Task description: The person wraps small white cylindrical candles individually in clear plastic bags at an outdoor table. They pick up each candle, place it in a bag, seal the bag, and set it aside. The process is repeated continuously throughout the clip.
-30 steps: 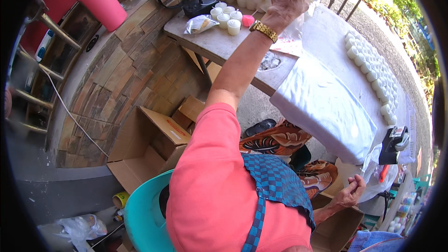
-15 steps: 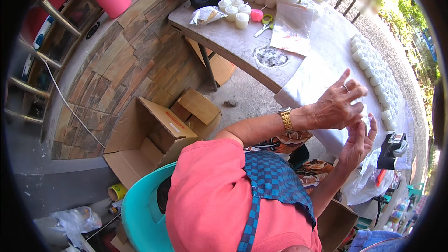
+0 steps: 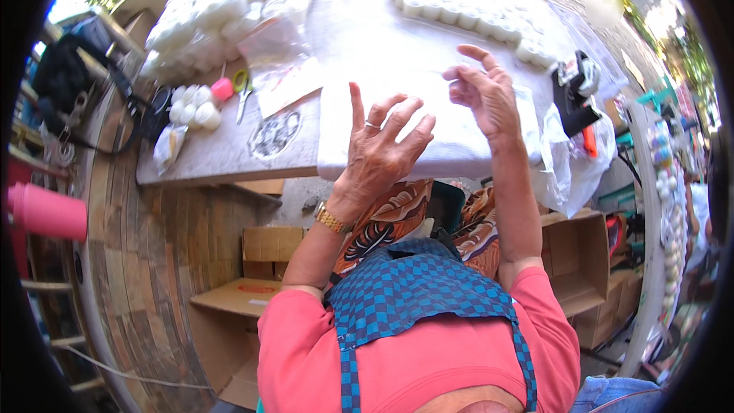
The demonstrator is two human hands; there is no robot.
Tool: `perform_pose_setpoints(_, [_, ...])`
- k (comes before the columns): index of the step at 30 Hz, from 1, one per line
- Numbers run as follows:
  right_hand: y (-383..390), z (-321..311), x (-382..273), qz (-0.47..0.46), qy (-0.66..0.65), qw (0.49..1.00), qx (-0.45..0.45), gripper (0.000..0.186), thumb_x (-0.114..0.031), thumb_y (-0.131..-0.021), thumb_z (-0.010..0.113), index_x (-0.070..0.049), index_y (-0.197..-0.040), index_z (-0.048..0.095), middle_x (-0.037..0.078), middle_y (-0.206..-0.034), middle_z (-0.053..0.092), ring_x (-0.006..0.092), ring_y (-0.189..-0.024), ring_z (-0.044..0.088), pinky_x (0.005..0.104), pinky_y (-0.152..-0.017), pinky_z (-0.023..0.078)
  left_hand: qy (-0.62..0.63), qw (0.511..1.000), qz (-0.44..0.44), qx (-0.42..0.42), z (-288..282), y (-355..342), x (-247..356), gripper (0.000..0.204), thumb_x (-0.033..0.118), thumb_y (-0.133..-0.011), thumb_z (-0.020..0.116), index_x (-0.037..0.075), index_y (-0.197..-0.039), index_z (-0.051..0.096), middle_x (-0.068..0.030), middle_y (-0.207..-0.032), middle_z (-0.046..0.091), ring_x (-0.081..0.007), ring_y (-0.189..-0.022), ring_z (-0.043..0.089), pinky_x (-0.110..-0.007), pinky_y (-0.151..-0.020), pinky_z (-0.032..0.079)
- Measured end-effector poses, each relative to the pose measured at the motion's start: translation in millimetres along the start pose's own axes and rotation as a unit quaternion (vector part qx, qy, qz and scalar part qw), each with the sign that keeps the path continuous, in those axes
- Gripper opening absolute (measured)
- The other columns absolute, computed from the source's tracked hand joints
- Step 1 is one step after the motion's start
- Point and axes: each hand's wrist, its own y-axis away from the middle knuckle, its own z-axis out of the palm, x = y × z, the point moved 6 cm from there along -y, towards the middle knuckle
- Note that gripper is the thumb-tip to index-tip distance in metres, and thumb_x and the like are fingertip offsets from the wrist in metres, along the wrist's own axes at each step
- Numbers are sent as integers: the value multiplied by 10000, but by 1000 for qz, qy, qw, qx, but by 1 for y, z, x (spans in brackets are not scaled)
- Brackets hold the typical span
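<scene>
My left hand (image 3: 386,141), with a ring and a gold wristwatch (image 3: 333,218), hovers over the white cloth (image 3: 344,157) at the table's front. Its fingers are spread and nothing shows in them. To its right my right hand (image 3: 491,99) is raised above the same cloth, apart from the left, with fingers loosely bent and separated. I see nothing in it, though glare washes out the area by its fingertips. Beyond it, small white candle-like cylinders (image 3: 474,21) stand in rows. A black and grey device (image 3: 575,95) sits to the right.
At the left lie green-handled scissors (image 3: 241,92), a small pink object (image 3: 222,89), several white candles (image 3: 194,107) and a clear plastic packet (image 3: 287,69). Bagged white cylinders (image 3: 222,15) are heaped behind. A white plastic bag (image 3: 577,164) hangs at the right edge. Cardboard boxes (image 3: 229,329) stand below.
My head has turned right, so the table now lies straight ahead. My hands were together around something small and whitish; now they are apart, fingers spread, and that thing cannot be seen.
</scene>
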Motion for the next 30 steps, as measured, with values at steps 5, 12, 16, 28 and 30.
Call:
perform_pose_setpoints(5, [-9, -2, 22, 63, -49, 997, 5, 393, -129, -897, 653, -61, -1270, 550, 46, -829, 638, 143, -665, 652, 299, -595, 606, -89, 994, 2, -61, 18, 3, 4, 455, 248, -794, 777, 223, -1234, 661, -36, -1348, 519, -271, -1311, 450, -690, -1153, 15])
perform_pose_setpoints(12, [-36, 3, 44, 135, -201, 970, 11, 437, 6, -839, 577, -39, -1261, 472, 134, -889, 612, 267, -625, 678, 421, -517, 606, -111, 994, 18, 5, 19, -5, -10, 509, 111, -801, 773, 228, -1256, 579, -51, -1393, 456, -315, -1345, 423, -688, -1148, -59])
perform_pose_setpoints(16, [-29, 1, 45, 145, -172, 974, 13, 380, -26, -886, 569, -44, -1256, 487, 94, -858, 601, 219, -654, 657, 390, -567, 609, -115, 991, 61, 39, 18, -7, -9, 428, 53, -826, 733, 170, -1218, 605, -66, -1319, 520, -293, -1308, 470, -655, -1170, -5])
perform_pose_setpoints(28, [50, 59, 8, -403, 416, 812, 67, 449, -126, -757, 665, -43, -1183, 551, 211, -1224, 522, 353, -1137, 516, 504, -960, 388, 47, 982, -85, -165, 53, -5, -33, 128, 60, -895, 551, -36, -923, 631, -209, -942, 601, -381, -926, 554, -473, -838, 440])
perform_pose_setpoints(30, [94, 97, 8, -508, 350, 787, -5, 330, -210, -723, 665, -72, -1019, 610, 157, -1133, 518, 324, -1112, 500, 513, -967, 363, 44, 980, -103, -163, 55, -7, -41, 122, 61, -899, 544, -36, -908, 618, -212, -921, 590, -382, -913, 547, -476, -824, 435])
